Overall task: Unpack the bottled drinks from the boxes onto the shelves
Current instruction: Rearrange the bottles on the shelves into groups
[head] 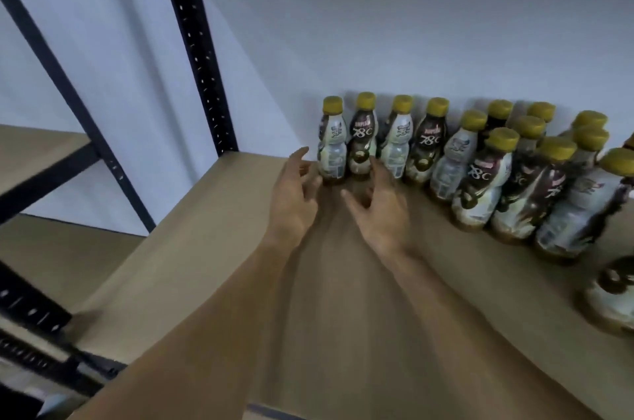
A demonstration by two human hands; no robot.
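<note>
Several bottled drinks with yellow caps and brown-and-white labels stand upright on the brown shelf board (212, 258), lined along the white back wall. The leftmost bottle (331, 141) and the one beside it (362, 138) stand just beyond my hands. My left hand (295, 193) hovers open to the left of these two, fingers loosely spread, holding nothing. My right hand (380, 203) is open too, just in front of the second bottle, its fingers close to the bottle's base. More bottles (514, 179) crowd two and three deep toward the right.
A black perforated upright (195, 45) rises at the shelf's back left corner, with a diagonal brace (68, 90) further left. A neighbouring shelf board (37, 148) lies at the left. One bottle (614, 292) stands near the right edge, closer to me.
</note>
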